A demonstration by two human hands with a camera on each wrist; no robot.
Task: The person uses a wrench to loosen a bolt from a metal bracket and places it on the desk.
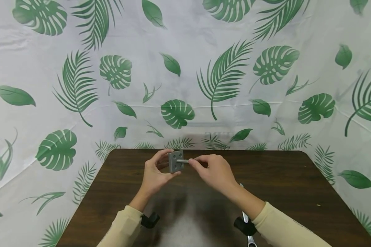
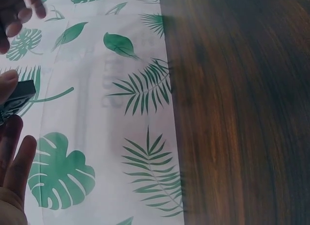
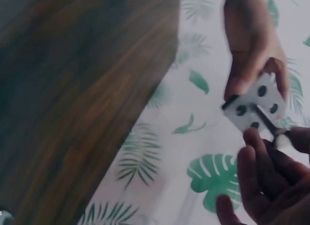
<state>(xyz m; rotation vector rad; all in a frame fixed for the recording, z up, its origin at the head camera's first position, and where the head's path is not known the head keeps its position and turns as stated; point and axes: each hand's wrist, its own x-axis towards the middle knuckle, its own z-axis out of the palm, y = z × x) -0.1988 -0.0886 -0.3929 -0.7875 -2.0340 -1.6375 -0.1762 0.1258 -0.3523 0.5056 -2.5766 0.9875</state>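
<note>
Over the table, my left hand [image 1: 154, 176] holds a small grey square plate [image 1: 172, 167] by its edges, between thumb and fingers. Holes show near the plate's corners in the right wrist view. My right hand [image 1: 218, 172] pinches a thin metal rod [image 1: 182, 161] between thumb and index finger. The rod points at the middle of the plate's face and its far end meets it there; how deep it sits I cannot tell. In the left wrist view only a dark edge of the plate [image 2: 22, 93] shows beside the fingers.
A metal wrench [image 1: 250, 240] lies on the dark wooden table [image 1: 281, 178] under my right forearm, partly hidden by the black wrist strap [image 1: 245, 225]. A tiny yellowish bit [image 1: 318, 205] lies at the right. A white leaf-print sheet [image 1: 185, 85] hangs behind the table and at its sides.
</note>
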